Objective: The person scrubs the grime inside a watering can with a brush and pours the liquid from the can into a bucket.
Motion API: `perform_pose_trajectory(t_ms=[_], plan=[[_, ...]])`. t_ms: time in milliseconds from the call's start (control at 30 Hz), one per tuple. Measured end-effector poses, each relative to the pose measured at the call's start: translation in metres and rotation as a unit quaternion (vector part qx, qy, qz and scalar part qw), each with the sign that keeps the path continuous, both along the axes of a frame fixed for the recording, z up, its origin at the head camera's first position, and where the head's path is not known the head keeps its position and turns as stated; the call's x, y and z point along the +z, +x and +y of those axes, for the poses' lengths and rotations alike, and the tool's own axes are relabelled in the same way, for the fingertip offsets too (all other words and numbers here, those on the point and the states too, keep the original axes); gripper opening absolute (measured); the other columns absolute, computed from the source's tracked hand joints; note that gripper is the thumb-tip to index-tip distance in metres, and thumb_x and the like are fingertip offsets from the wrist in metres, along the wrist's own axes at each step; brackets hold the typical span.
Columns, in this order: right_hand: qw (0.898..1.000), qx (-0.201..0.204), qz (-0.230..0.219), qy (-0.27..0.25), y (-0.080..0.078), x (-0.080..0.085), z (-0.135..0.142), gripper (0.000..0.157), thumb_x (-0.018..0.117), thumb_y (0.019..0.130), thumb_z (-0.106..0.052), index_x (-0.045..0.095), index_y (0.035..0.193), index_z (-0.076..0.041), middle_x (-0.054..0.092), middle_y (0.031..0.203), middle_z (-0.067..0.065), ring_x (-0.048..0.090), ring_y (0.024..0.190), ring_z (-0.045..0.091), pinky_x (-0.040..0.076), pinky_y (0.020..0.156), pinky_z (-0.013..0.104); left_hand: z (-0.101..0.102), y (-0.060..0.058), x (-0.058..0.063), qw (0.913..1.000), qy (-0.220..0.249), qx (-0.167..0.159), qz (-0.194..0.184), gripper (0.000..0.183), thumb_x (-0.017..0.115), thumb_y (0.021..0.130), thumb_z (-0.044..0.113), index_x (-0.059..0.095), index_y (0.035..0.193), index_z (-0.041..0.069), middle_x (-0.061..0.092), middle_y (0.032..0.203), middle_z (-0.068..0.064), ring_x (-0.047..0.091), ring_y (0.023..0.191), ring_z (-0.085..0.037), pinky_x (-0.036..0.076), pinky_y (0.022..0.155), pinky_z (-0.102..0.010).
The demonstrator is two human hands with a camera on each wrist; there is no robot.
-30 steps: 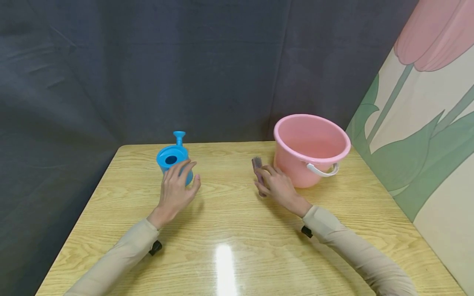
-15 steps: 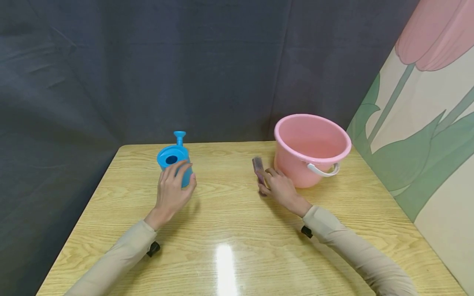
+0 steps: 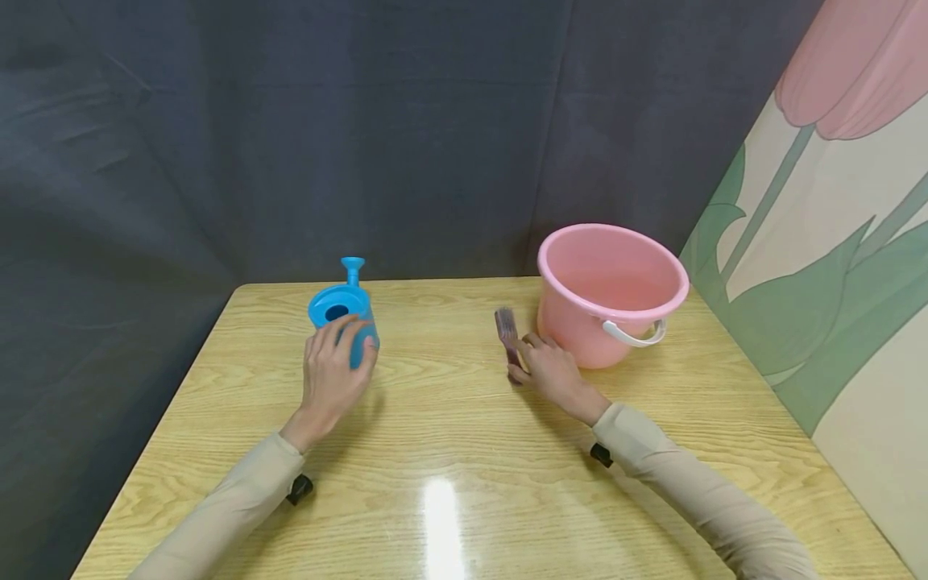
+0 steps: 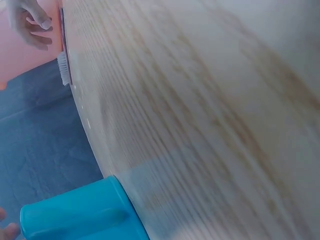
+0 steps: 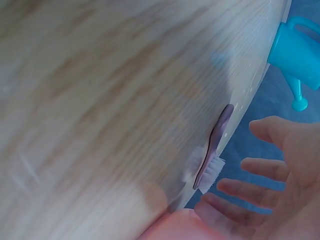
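A blue watering can (image 3: pixel 365 342) stands upright at the table's back left, its spout pointing away. My left hand (image 3: pixel 333 374) hovers at its near side, fingers bent loosely over the top; the handle is hidden behind the hand. In the left wrist view, only fingertips (image 4: pixel 9 231) show, beside the can's rim. A purple-handled brush (image 5: pixel 216 137) with pale bristles lies on the table, bristles up. My right hand (image 3: pixel 554 374) is just above and right of it, fingers spread and relaxed. The right wrist view shows a gap between those fingers and the brush.
A pink bucket (image 3: pixel 561 326) with a white handle (image 3: pixel 631 337) stands right of the brush, close to my right hand. The wooden table (image 3: pixel 435 427) ends at a dark curtain (image 3: pixel 406 145) behind. A wall (image 3: pixel 870 354) painted with tulips borders the right side.
My left hand has shifted slightly left and closer to the watering can. My right fingers have drawn back a little to the right, uncovering more of the brush.
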State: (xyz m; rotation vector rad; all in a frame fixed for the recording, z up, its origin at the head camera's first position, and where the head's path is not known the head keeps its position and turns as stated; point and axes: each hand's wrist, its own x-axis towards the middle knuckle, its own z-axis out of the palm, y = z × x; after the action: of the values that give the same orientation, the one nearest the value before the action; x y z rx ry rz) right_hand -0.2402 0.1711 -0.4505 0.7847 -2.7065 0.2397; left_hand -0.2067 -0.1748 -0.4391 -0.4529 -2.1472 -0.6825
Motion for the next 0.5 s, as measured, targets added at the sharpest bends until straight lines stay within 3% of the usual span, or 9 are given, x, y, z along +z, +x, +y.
perform_pose_trajectory(t_ms=[500], plan=[[1.000,-0.008,-0.007,0.008,0.0000,-0.0019,0.0019,0.042,0.079,0.085,-0.027,0.070,0.120,-0.005,0.065,0.095,0.013,0.063,0.076,0.032,0.054,0.056,0.047,-0.0046,0.0019,-0.0011,0.9997,0.008,0.021,0.001,0.031,0.055,0.095,0.019,0.068,0.111,-0.004,0.063,0.120,-0.022,0.057,0.109,-0.042,0.042,0.082,-0.054]])
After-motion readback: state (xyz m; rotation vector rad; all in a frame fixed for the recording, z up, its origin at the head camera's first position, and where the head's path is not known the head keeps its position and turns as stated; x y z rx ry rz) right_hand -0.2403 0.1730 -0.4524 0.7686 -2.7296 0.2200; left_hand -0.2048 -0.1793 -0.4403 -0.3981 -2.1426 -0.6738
